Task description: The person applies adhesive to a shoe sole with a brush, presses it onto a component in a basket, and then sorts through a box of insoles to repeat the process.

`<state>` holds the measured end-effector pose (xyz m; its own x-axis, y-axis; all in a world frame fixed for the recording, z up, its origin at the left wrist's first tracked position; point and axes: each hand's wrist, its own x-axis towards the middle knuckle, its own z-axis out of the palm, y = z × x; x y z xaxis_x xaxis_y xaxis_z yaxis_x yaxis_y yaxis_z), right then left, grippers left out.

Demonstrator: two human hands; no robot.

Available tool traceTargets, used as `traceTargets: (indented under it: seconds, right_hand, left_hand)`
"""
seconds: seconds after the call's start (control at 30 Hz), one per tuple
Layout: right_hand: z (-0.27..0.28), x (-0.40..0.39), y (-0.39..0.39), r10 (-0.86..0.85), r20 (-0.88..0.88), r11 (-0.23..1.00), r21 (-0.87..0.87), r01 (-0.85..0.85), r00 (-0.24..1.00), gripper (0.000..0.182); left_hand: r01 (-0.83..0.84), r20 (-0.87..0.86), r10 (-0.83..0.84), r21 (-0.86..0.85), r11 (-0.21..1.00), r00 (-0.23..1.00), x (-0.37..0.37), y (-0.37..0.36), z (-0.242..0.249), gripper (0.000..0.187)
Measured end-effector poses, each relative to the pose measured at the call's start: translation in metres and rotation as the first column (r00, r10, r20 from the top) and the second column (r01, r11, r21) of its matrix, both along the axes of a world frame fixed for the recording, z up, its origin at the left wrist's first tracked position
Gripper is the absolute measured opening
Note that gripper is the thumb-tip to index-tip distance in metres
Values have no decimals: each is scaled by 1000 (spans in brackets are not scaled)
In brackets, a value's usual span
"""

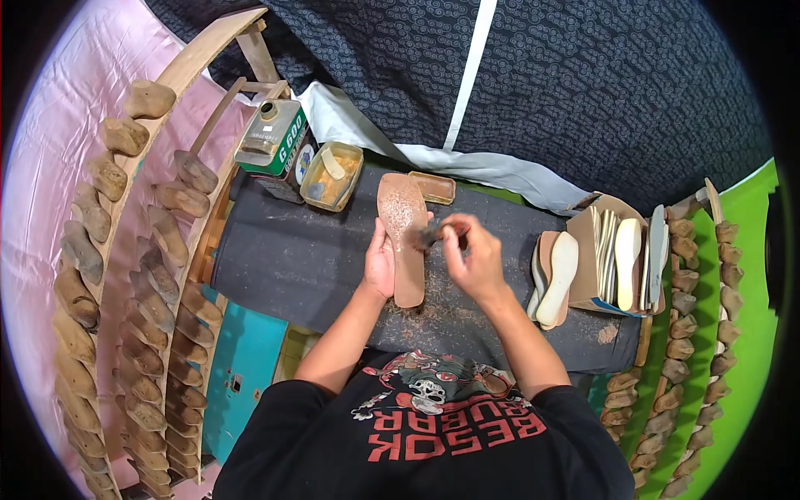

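1. Two bare hands at work over the dark-covered counter (pixel 283 242), and the brown sole-shaped piece (pixel 408 267) is right between them, its wide end pointing away from the person.
2. One of them, the left hand (pixel 381 260), is clamped on the piece's left edge, thumb along the side, some fingers hidden underneath.
3. Over on the other side, the right hand (pixel 475 254) has its fingers closed on a dark, bristly-looking tool (pixel 427 238), blurred and right at the narrow middle of the piece; contact is hard to call.
4. Pale crumbs speckle that wide end, and more bits lie scattered across the counter.
5. Beyond the piece, a shallow tray (pixel 434 188); left of it, a yellowish tub (pixel 354 162) with a pale scraper-like piece (pixel 332 164) inside, just beside the G 600 can (pixel 272 148).
6. Out right, loose soles (pixel 557 279) lean near a cardboard box (pixel 587 252) packed with upright ones.
7. Wooden shoe forms (pixel 82 248) line racks on both flanks.
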<state>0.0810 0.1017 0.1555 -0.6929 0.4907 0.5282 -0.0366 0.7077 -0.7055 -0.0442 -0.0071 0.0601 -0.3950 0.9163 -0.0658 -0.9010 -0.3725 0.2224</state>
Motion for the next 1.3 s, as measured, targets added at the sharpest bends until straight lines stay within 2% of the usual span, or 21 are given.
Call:
traceTargets:
  seconds: [0.07, 0.1, 0.17, 0.23, 0.27, 0.33, 0.37, 0.5, 0.57, 0.6, 0.7, 0.77, 0.83, 0.9, 0.97, 1.0, 1.07, 1.17, 1.2, 1.3]
  right_hand:
    - [4, 0, 12, -66, -8, 998, 20, 67, 998, 12]
    - [4, 1, 16, -94, -9, 995, 24, 94, 996, 13]
    - [1, 4, 13, -77, -17, 996, 43, 78, 997, 13]
    - [-1, 11, -1, -36, -31, 998, 52, 38, 999, 15]
    - [-3, 14, -10, 17, -28, 998, 61, -16, 999, 16]
    - [-3, 18, -25, 111, -31, 992, 70, -109, 993, 17]
    - [-4, 17, -24, 106, -33, 992, 69, -104, 994, 17]
    - [-10, 8, 2, -15, -64, 999, 50, 18, 998, 12]
    - [-9, 4, 17, -83, -89, 994, 56, 88, 993, 12]
    - [-3, 3, 19, -93, -77, 995, 37, 96, 993, 12]
    - [-6, 1, 22, 6, -101, 991, 137, 8, 995, 14]
    - [-5, -3, 27, 11, -89, 992, 125, 1, 996, 15]
    - [-5, -14, 43, -121, -124, 992, 27, 125, 985, 14]
    - [-21, -29, 71, -195, -164, 975, 75, 209, 967, 12]
    - [-33, -44, 92, -229, -110, 973, -21, 228, 967, 15]
    - [-44, -50, 101, -228, -111, 974, -20, 227, 967, 15]
    - [-67, -60, 113, -259, 31, 965, -44, 260, 965, 18]
    - [-89, -69, 119, -230, 88, 972, -27, 234, 969, 19]
    - [-90, -70, 119, -241, 158, 968, -36, 250, 957, 19]
    - [-102, -73, 117, -256, 217, 963, -29, 269, 942, 21]
  left_hand:
    - [11, -62, -11, 5, 1000, 998, -2, 1, -23, 72]
    - [20, -126, -18, 10, 1000, 992, -2, 1, -21, 71]
    - [2, -120, -6, -35, 999, 993, 2, 5, -17, 71]
    - [-4, 63, 9, -77, 997, 998, 7, 8, 2, 71]
    - [-2, 63, 7, -76, 997, 998, 5, 8, 0, 71]
    - [63, -79, -56, 91, 994, 995, 2, 4, -5, 70]
    - [69, -81, -62, 89, 994, 995, 2, 5, -7, 70]
    - [27, -15, -28, -45, 999, 999, 8, 7, -3, 68]
    - [73, -30, -72, 21, 997, 997, 4, 5, -29, 66]
    - [42, -70, -44, -35, 998, 997, 7, 5, -22, 64]
    - [47, -72, -49, -32, 998, 996, 5, 1, -31, 66]
    - [93, -89, -93, -6, 996, 992, 0, -6, -40, 69]
    - [139, -108, -136, 21, 990, 985, -4, -8, -35, 71]
    - [87, -26, -84, 101, 991, 996, -3, -9, -23, 76]
    - [54, -16, -53, 79, 995, 998, -4, -9, -25, 76]
    - [19, -8, -19, 55, 998, 1000, -5, -9, -26, 76]
    - [11, -6, -11, 70, 998, 1000, -5, -11, -23, 75]
    - [8, 0, -8, 107, 994, 1000, -7, -14, -22, 75]
    - [19, 3, -19, 129, 991, 1000, -8, -16, -22, 75]
    - [1, -10, 0, 99, 995, 1000, -13, -20, -23, 76]
